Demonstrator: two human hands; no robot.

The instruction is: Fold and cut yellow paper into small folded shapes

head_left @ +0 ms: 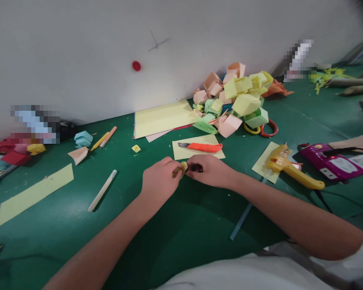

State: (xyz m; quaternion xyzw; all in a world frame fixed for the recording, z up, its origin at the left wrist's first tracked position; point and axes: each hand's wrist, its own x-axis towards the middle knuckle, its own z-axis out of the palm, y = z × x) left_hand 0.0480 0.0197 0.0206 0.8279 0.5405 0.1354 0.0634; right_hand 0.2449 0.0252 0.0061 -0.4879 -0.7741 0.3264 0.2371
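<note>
My left hand [159, 177] pinches a small yellow folded paper piece [184, 166] at the middle of the green table. Facing it, my right hand [210, 171] has its fingertips closed on the other side of the same piece. My fingers cover most of it, so its full shape is hidden. Just beyond the hands, an orange utility knife [201, 147] lies on a pale yellow paper sheet [178, 152]. A tiny yellow paper piece [136, 148] rests to the left of the knife.
A yellow glue gun [286, 165] lies at right, near a purple power strip [329, 161]; a glue stick [242, 221] sits under my right forearm. Folded papers [242, 100] are heaped against the wall beside red-handled scissors [270, 128]. A white stick [103, 191] and a paper strip [36, 195] lie left.
</note>
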